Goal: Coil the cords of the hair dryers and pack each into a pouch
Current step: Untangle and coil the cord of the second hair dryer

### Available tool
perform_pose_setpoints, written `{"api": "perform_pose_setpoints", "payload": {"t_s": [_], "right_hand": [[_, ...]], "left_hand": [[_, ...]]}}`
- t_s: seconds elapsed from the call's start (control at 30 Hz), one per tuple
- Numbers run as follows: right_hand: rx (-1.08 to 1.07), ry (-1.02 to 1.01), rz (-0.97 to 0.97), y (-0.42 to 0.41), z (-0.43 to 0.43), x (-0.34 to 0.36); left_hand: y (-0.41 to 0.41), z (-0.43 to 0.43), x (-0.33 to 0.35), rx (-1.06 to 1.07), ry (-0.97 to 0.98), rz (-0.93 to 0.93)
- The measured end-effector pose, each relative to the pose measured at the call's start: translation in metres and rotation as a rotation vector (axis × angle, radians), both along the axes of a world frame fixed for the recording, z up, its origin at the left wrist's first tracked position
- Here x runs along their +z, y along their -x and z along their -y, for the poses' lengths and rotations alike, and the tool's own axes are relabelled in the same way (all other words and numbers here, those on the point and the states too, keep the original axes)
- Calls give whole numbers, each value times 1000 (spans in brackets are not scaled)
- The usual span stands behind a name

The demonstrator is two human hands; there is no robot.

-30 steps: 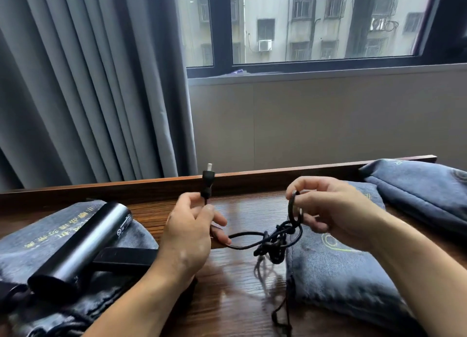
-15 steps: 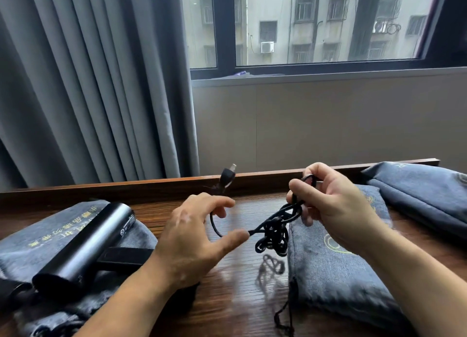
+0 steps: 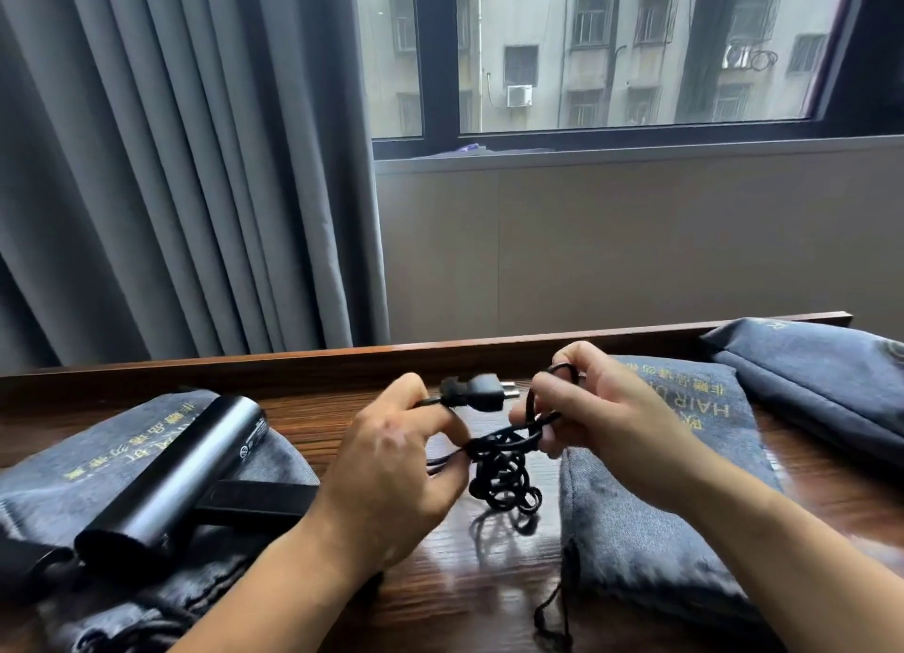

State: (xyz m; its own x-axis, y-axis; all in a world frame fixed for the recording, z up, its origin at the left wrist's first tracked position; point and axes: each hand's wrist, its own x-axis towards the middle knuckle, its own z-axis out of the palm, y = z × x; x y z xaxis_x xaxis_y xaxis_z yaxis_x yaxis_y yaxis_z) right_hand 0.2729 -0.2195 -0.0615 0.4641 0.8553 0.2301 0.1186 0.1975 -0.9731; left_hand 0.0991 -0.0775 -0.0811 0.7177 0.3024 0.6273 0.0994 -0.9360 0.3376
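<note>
A black hair dryer (image 3: 166, 481) lies on a grey pouch (image 3: 88, 452) at the left of the wooden table. Its black cord (image 3: 504, 476) hangs in a tangled bunch between my hands above the table. My left hand (image 3: 391, 471) pinches the cord just behind the plug (image 3: 477, 393), which points right. My right hand (image 3: 601, 413) grips a loop of the cord, fingers curled round it. A filled grey pouch (image 3: 650, 515) with gold lettering lies under my right forearm.
Another filled grey pouch (image 3: 822, 373) lies at the far right. A raised wooden ledge (image 3: 342, 356) runs along the table's back edge, with a grey curtain (image 3: 171, 163) and a window behind. A drawstring (image 3: 553, 608) trails from the middle pouch.
The plug has swung from pointing up to lying level, pointing right. Both hands have come closer together, and the cord bunch hangs lower between them.
</note>
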Motion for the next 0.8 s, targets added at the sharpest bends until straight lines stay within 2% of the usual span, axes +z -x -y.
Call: {"api": "perform_pose_setpoints", "payload": {"t_s": [0.1,0.17,0.23,0.33,0.4,0.47,0.53,0.63,0.8], "right_hand": [[64,25,46,-3,2,-2],[48,73,163,0,-1,-5],[22,126,316,3,-4,-7],[-16,185,466,-3,-1,-4],[37,215,522,-7,5,-1],[130,233,585,-7,9,0],[121,197,621,-5,8,-1],[14,68,435,-3,2,-5],[27,-40,199,8,-4,-6]], "left_hand": [[1,1,5,64,70,114],[1,3,6,103,169,180],[0,0,5,126,348,274],[-3,-7,6,65,721,462],[-4,-11,8,69,848,555],[-4,-16,6,116,878,597],[-3,-21,4,190,842,553],[1,-22,6,190,735,468],[-2,-3,5,-49,682,397]]}}
